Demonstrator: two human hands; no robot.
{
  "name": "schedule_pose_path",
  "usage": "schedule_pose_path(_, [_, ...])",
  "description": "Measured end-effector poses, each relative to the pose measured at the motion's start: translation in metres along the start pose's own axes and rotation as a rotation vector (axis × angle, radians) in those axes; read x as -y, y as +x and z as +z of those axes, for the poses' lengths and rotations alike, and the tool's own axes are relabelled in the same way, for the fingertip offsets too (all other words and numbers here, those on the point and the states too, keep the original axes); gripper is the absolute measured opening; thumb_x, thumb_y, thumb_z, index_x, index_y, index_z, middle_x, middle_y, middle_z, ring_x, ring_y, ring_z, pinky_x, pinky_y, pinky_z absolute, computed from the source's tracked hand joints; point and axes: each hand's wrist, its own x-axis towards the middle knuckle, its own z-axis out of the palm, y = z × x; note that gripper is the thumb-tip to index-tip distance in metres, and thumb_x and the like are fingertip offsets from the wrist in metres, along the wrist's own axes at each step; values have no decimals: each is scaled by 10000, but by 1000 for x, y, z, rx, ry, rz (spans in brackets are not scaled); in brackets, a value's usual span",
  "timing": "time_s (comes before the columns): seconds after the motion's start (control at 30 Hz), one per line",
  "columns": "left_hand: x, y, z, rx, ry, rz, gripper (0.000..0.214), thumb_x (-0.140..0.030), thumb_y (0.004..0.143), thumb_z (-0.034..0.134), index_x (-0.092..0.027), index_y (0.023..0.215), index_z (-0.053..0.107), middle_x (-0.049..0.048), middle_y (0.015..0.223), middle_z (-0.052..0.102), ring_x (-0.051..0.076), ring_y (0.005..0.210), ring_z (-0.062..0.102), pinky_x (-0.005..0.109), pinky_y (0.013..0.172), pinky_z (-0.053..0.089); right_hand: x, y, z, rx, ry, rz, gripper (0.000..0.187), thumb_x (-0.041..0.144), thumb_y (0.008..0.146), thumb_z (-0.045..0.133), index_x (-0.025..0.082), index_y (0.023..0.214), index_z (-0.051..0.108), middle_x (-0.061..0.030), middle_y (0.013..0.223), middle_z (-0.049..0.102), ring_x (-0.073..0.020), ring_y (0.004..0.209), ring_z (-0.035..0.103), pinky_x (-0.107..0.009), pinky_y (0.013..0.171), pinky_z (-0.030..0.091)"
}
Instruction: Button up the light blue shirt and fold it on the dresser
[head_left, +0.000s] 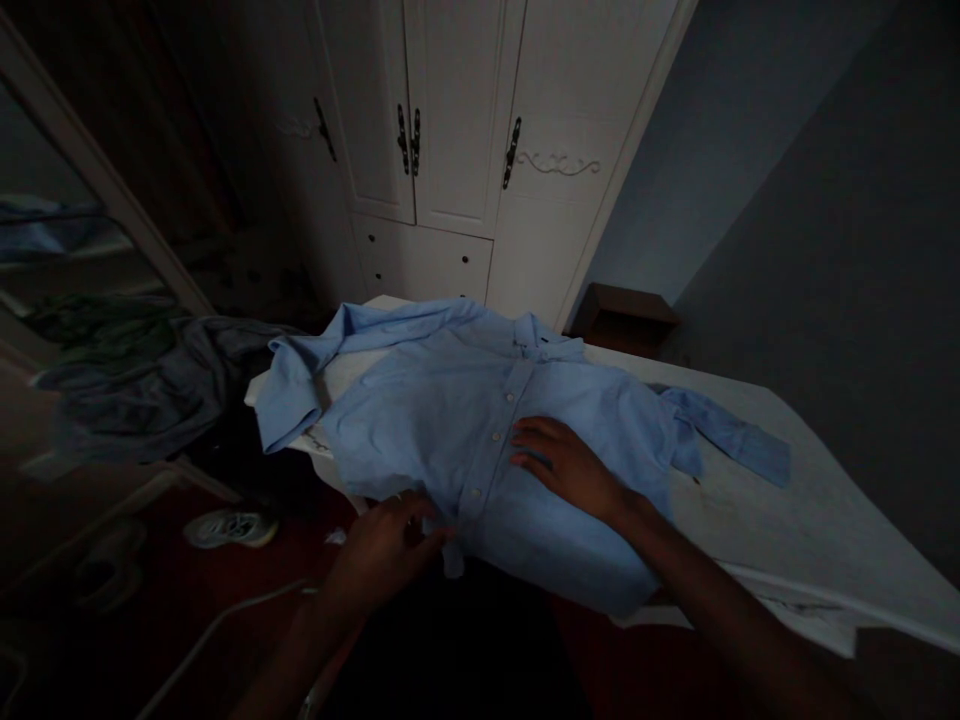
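Note:
A light blue button-up shirt [420,410] lies front side up on a white ironing surface [780,500], collar toward the wardrobe, sleeves spread to both sides. My right hand [566,465] rests flat on the shirt's front just right of the button line, fingers stretched out. My left hand [386,545] is closed in a pinch on the shirt's lower hem at the near edge of the board.
A white wardrobe [457,130] with dark handles stands behind the board. A pile of dark clothes [157,385] lies at the left. Shoes [232,527] sit on the red floor at lower left. A brown box [626,315] stands by the wall.

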Motion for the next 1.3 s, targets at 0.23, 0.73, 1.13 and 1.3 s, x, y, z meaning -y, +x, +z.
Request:
schedule_pose_path(0.23, [17,4,61,-127,-152,-251,475,-488,801,636,-164,1145,595,80,894,713,211,683,675,301,607,466,-19,1,4,-34,-25,15,188,271,959,534,205,1033,695,-105,1168,671,-240,1108,621,-468,980,517])
schedule_pose_path(0.73, [12,10,71,-251,-581,-20,165,-278,823,522,-187,754,641,18,759,659,148,702,605,257,660,470,-4,-6,-1,5,-37,89,272,245,968,478,185,1140,680,-125,1273,641,-253,1194,595,-486,1034,483])
schedule_pose_path(1.13, [-4,8,67,-37,-596,-77,183,-317,783,534,-189,839,651,35,824,698,171,766,634,276,711,488,101,-52,21,-152,559,92,258,174,948,530,281,1122,687,-23,1004,748,-155,917,700,-315,812,576])
schedule_pose_path(1.3, [-22,4,53,29,-734,-170,208,-354,750,587,-177,650,631,-4,627,616,131,602,557,236,576,432,105,-79,65,-322,607,489,185,232,934,547,240,1012,715,-37,898,755,-179,814,709,-328,752,586])
